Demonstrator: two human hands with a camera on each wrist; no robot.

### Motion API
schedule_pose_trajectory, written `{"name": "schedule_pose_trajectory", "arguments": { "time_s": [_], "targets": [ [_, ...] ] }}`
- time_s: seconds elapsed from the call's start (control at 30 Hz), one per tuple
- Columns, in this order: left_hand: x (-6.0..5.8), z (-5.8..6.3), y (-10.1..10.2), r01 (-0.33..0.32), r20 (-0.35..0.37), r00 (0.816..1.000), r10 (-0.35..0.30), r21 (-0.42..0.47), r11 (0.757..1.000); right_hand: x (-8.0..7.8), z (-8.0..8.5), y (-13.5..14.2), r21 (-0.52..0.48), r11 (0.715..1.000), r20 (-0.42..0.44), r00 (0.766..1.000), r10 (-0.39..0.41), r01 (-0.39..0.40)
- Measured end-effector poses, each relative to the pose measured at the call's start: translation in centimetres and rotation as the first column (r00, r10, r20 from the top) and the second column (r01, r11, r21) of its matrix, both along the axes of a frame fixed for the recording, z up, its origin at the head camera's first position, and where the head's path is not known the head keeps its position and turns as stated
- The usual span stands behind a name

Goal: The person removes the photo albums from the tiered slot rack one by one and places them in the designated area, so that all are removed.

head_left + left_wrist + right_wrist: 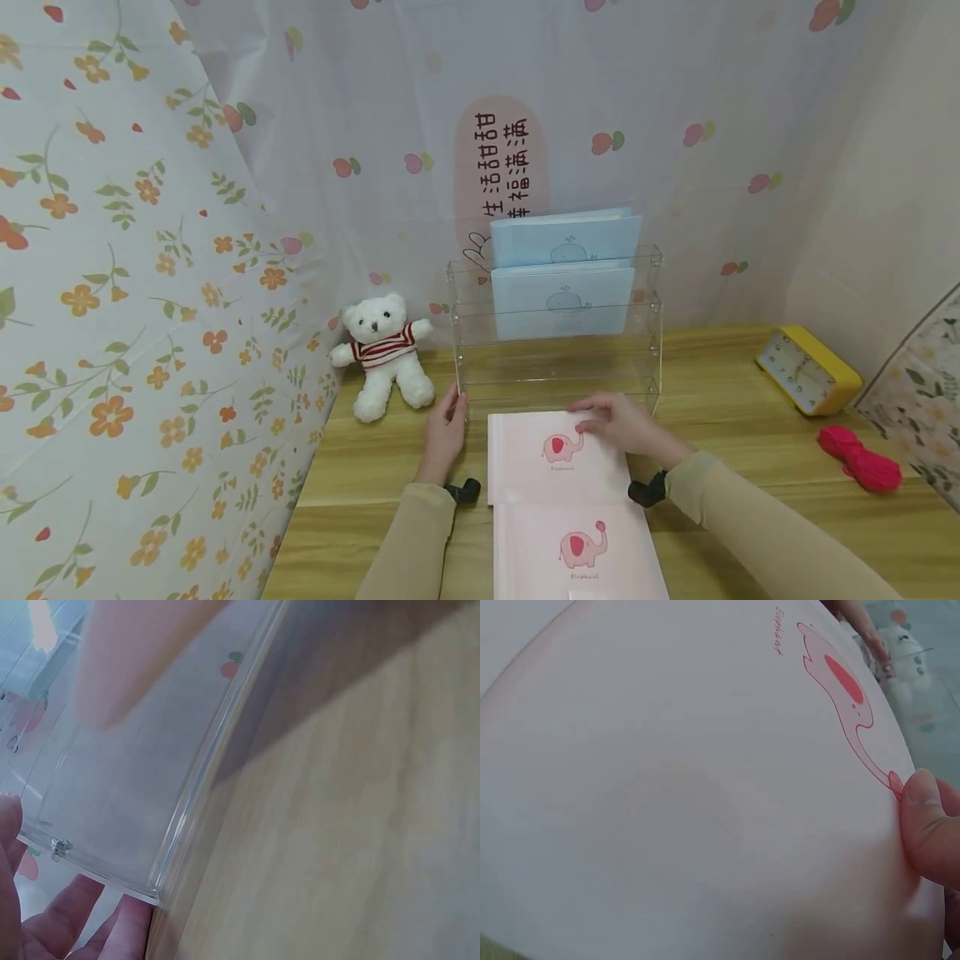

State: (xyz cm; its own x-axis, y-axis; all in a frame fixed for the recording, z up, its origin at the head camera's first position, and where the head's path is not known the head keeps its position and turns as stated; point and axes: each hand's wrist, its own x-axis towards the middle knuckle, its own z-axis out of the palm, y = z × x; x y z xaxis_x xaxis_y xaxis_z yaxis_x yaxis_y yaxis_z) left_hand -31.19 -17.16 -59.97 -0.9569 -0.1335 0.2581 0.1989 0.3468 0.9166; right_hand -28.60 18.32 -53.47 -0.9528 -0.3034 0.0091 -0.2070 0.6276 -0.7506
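Note:
My right hand (618, 425) pinches the far edge of a pink booklet (517, 454) with an elephant on its cover. In the right wrist view the thumb (930, 825) lies on the cover of this pink booklet (690, 750), near the trunk, with fingers partly hidden behind the edge. A second pink elephant booklet (532, 550) lies nearer, partly overlapping the first. My left hand (446, 433) grips the lower left side of a clear acrylic rack (558, 367); its fingers (67, 907) wrap the side panel's edge. Two light-blue whale booklets (517, 312) stand in the rack's upper tiers.
A white teddy bear (386, 358) in a striped sweater sits left of the rack. At the right are a yellow clock (813, 375) and pink yarn (862, 460). Patterned cloth (360, 108) hangs behind the wooden table (720, 400).

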Motion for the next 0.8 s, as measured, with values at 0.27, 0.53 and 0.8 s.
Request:
{"name": "schedule_pose_trajectory", "arguments": {
  "time_s": [0.27,0.53,0.8],
  "targets": [
    [0.6,1.0,0.5,-0.014,0.07,0.997,0.013,0.014,1.0,0.2,-1.2,0.2,0.078,0.997,-0.034,0.999,0.006,-0.003],
    [0.7,1.0,0.4,-0.001,0.078,0.997,-0.001,0.026,1.0,0.3,-2.2,0.3,0.083,0.996,-0.034,0.999,0.014,-0.011],
    [0.7,0.9,0.2,0.008,-0.005,1.0,-0.008,-0.001,1.0,0.6,-2.6,-0.1,0.149,0.989,-0.041,0.999,0.008,-0.002]
  ]
}}
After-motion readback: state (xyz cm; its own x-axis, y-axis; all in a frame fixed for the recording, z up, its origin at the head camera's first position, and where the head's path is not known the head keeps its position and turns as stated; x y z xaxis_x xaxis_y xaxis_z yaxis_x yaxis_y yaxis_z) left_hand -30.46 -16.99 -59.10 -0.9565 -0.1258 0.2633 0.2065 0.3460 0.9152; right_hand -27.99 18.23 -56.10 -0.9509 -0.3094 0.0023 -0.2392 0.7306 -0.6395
